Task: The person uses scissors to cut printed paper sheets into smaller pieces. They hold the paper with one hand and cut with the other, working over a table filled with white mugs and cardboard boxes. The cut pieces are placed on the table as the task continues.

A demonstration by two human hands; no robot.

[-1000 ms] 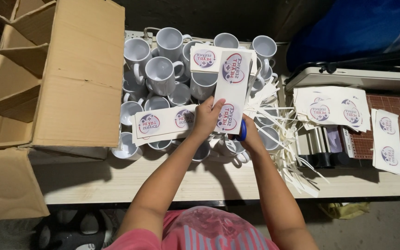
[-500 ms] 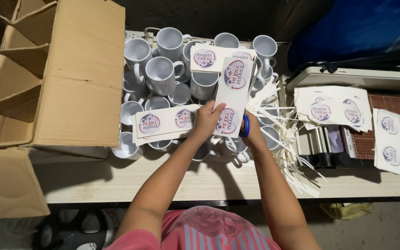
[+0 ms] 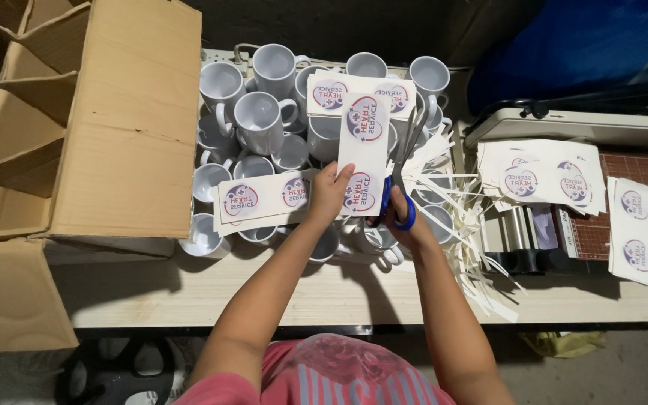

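Printed paper strip [image 3: 362, 154] is held upright over the white mugs [image 3: 260, 120], left hand [image 3: 329, 196] fingers pinched on its lower edge. Right hand [image 3: 401, 225] fingers are through the blue scissors [image 3: 401, 176], blades along the strip's right edge. Trimming step looks mid-cut; the next snip needs the strip steady and the blades on the margin, clear of the print.
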